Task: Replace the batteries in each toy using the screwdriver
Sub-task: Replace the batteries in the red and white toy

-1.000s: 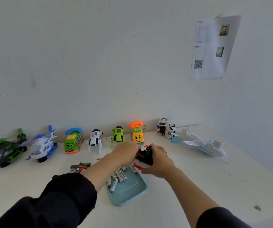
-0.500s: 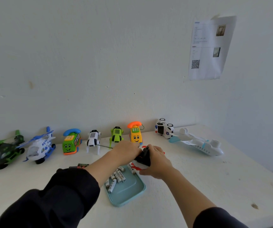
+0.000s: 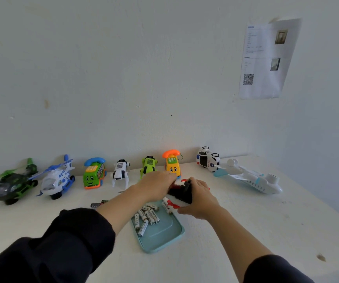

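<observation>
A red, black and white toy (image 3: 180,193) is held just above the far end of a teal tray (image 3: 164,240). My right hand (image 3: 202,199) grips its right side. Curled over its left end, my left hand (image 3: 156,184) touches it with the fingers. What else the left palm may hold is hidden. Several white batteries (image 3: 147,217) lie in the tray's far half. A thin dark tip (image 3: 121,192), possibly the screwdriver, shows beside my left wrist.
Along the wall stand a green helicopter (image 3: 13,184), a white helicopter (image 3: 57,178), a green phone bus (image 3: 94,174), a white robot dog (image 3: 120,172), a green robot (image 3: 148,165), a yellow phone car (image 3: 172,164), a police car (image 3: 208,159) and a white plane (image 3: 252,178). Loose dark batteries (image 3: 99,203) lie left of the tray.
Both hands stay on the toy over the tray, and it has tilted slightly. A thin rod that stuck out left of my left hand half a second ago is now mostly hidden.
</observation>
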### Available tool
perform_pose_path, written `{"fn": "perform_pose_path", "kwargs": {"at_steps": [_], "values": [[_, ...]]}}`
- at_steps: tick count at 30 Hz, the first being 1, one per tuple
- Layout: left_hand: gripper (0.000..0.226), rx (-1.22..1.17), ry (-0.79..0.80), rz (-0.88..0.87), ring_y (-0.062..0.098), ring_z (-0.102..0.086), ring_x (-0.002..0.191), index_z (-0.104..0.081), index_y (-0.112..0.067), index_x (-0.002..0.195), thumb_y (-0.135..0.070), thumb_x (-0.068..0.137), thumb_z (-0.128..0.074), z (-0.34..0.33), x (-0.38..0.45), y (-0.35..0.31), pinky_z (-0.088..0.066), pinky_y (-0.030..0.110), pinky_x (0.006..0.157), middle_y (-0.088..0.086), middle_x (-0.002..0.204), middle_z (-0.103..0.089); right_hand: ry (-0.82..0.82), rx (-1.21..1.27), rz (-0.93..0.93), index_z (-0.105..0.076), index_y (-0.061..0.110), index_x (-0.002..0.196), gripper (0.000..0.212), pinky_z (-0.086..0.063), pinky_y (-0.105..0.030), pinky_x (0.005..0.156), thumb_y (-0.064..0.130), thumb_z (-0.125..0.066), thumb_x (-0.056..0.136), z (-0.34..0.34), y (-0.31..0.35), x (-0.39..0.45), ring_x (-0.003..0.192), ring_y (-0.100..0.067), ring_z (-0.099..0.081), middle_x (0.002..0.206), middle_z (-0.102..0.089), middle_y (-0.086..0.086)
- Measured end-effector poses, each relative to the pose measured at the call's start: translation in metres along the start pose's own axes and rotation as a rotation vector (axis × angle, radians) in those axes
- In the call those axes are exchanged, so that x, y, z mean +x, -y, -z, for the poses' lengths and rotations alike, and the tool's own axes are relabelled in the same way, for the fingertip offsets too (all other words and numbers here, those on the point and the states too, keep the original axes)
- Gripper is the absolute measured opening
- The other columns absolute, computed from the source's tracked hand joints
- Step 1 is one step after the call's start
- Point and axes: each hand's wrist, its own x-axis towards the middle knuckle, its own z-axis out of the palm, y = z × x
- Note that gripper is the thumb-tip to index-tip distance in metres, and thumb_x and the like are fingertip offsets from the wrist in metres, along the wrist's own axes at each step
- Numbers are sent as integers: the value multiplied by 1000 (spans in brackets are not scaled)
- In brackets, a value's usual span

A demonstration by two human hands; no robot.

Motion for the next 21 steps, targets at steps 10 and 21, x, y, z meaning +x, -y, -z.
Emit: {"fn": "perform_pose_path", "kwargs": {"at_steps": [10, 21], "values": [[26, 231, 252, 554, 23, -61, 93, -52, -7, 117, -10, 91, -48, -7, -64, 86, -50, 33, 71, 9, 107, -59, -37, 46, -38, -38, 24, 115, 70, -45, -32, 84, 41, -80, 62, -6, -9, 5, 118, -14, -33, 126, -41, 2], [31, 234, 445, 484, 29, -56, 109, -52, -7, 117, 1, 87, -49, -28, -84, 48, -44, 34, 80, 12, 120, -54, -588, 235, 51, -47, 20, 129, 79, -42, -36, 96, 36, -85, 62, -66, -27, -39, 134, -19, -34, 137, -41, 3]]}}
